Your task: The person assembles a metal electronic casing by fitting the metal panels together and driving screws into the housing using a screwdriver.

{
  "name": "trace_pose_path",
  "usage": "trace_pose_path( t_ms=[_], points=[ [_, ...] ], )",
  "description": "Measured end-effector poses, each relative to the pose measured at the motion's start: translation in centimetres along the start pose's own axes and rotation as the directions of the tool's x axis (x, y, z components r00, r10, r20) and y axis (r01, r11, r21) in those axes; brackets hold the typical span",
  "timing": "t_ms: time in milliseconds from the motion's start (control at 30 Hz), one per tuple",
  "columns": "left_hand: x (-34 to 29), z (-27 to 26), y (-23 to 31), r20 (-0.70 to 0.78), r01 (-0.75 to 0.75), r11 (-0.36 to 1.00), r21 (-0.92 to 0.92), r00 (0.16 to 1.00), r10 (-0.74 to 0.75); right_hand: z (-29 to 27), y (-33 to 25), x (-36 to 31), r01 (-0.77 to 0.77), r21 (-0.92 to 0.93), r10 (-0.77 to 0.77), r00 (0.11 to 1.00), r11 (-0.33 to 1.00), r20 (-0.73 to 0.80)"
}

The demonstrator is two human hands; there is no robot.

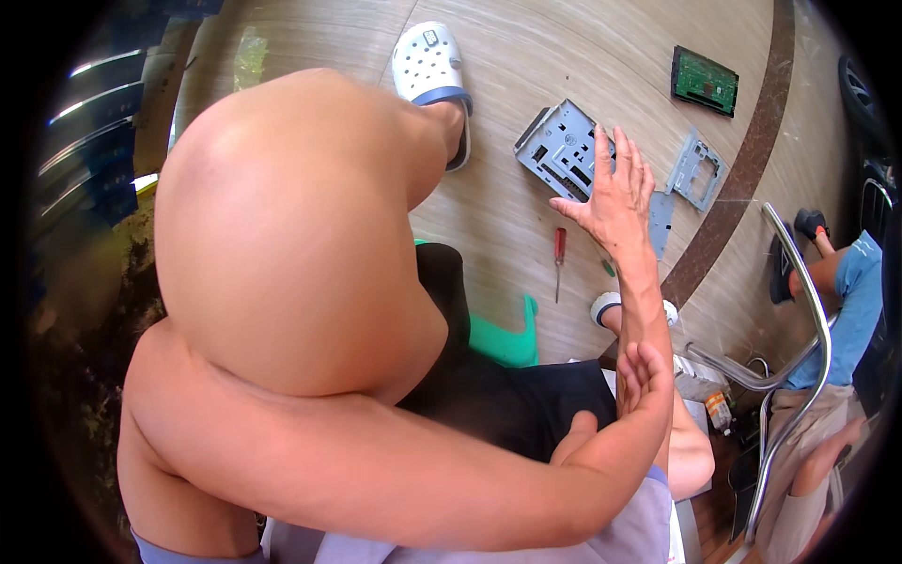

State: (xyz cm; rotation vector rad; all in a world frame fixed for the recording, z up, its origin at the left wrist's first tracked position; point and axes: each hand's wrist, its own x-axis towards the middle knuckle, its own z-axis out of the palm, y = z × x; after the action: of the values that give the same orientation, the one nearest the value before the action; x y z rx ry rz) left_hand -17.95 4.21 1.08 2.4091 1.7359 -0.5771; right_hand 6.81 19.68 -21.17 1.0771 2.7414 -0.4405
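Observation:
My right hand reaches out over the floor, fingers spread and holding nothing I can see. It overlaps the right edge of a grey metal casing with cut-outs, and contact cannot be made out. My left hand is by my right forearm, its thumb apart from its loosely bent fingers. A screwdriver with a red handle lies below the casing. Right of my right hand are a flat blue-grey metal plate and a grey metal frame. Farther off lies a green circuit board in a dark surround.
My bent knee fills much of the left. A green plastic stool shows beneath me. A white clog is on my foot. At the right are a chrome tube frame and another person's legs in blue denim.

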Motion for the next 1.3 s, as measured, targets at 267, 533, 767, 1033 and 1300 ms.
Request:
trace_pose_path(
  t_ms=[267,533,767,1033,1300],
  points=[
    [-0.5,-1.3,-0.2,0.050,0.019,1.000,-0.008,0.999,-0.019,0.2,-0.2,0.5,0.072,0.090,-0.067,0.996,0.993,-0.052],
    [-0.4,-0.8,0.3,0.043,0.009,0.999,-0.033,0.999,-0.007,0.1,0.5,0.3,0.078,0.079,-0.073,0.995,0.994,-0.067],
    [-0.5,-0.3,0.2,0.021,0.002,0.999,-0.050,1.000,-0.001,0.1,0.8,0.0,0.093,0.061,-0.088,0.993,0.994,-0.082],
    [-0.7,0.3,-0.4,-0.007,0.018,0.998,-0.065,1.000,-0.018,-1.3,0.6,-0.3,0.110,0.114,-0.096,0.988,0.987,-0.123],
    [-1.3,0.4,-0.8,-0.030,0.035,0.996,-0.080,0.999,-0.038,-4.4,3.1,-2.0,0.051,0.133,-0.054,0.998,0.990,0.016]
  ],
)
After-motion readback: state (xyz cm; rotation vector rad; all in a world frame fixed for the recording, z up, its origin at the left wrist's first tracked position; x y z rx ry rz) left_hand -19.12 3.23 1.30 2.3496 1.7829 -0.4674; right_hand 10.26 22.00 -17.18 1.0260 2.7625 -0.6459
